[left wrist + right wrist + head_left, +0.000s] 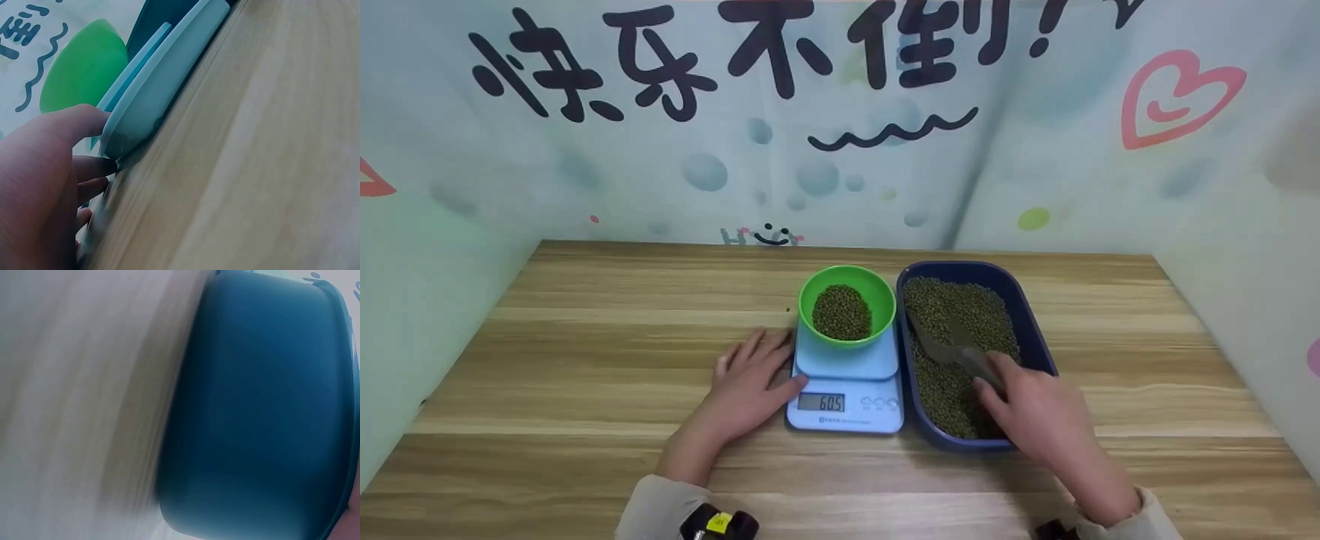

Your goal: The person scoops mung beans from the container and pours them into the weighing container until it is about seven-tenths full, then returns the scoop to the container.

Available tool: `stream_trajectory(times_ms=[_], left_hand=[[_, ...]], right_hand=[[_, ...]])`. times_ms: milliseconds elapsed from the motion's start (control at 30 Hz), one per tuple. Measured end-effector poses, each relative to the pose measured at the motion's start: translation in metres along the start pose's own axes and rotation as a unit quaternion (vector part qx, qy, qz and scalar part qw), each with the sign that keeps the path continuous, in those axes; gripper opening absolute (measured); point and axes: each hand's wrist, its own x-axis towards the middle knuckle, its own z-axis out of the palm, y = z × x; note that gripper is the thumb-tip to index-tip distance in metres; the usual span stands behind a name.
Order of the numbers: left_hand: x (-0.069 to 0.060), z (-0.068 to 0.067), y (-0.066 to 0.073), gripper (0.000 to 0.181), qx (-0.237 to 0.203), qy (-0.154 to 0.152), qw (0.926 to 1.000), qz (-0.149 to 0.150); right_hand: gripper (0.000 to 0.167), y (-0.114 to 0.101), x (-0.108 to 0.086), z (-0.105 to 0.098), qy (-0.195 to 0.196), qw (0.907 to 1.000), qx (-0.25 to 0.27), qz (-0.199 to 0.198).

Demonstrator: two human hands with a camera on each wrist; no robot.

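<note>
My right hand grips the handle of a grey scoop, whose blade lies among small green beans in a dark blue tub. In the right wrist view, the tub's outer wall hides the scoop and most of the hand. My left hand rests beside a light blue kitchen scale, thumb on its left edge and fingers stretched out. In the left wrist view, the thumb and a fingertip touch the scale's side. A green bowl with more beans stands on the scale, whose display shows digits like 605.
The scale and tub stand side by side on a wood-grain table. Behind them hangs a printed cloth backdrop, and pale walls close in both sides. A tiny dark speck lies left of the bowl.
</note>
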Motion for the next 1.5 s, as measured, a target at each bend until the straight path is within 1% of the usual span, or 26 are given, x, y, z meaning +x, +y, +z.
stream_trajectory(times_ms=[200,367,467,733,967,1500], left_hand=[[-0.0005,-0.0009,0.0009,0.059,0.003,0.002,1.0000,0.000],[-0.0008,-0.0006,0.0011,0.059,0.001,-0.005,1.0000,-0.006],[-0.0007,-0.0003,0.0006,0.059,-0.002,-0.003,1.0000,-0.005],[0.0023,0.0011,-0.0001,0.058,0.013,0.004,0.9999,0.002],[0.0010,0.0011,-0.0002,0.059,0.010,0.002,0.9999,0.001],[0.0009,0.0010,-0.0011,0.060,0.011,-0.002,0.9999,-0.004]], right_hand=[[0.032,-0.0006,0.0005,-0.0010,-0.007,0.9999,0.009,0.003],[0.035,-0.0008,0.0003,-0.0014,-0.011,0.9999,0.009,0.005],[0.034,-0.0008,0.0000,-0.0013,-0.009,0.9999,0.009,0.003],[0.033,0.0003,-0.0003,-0.0013,0.004,1.0000,0.007,-0.005],[0.034,-0.0002,-0.0001,-0.0009,-0.003,1.0000,0.002,-0.001],[0.034,-0.0001,0.0006,-0.0006,0.007,0.9999,0.001,-0.007]])
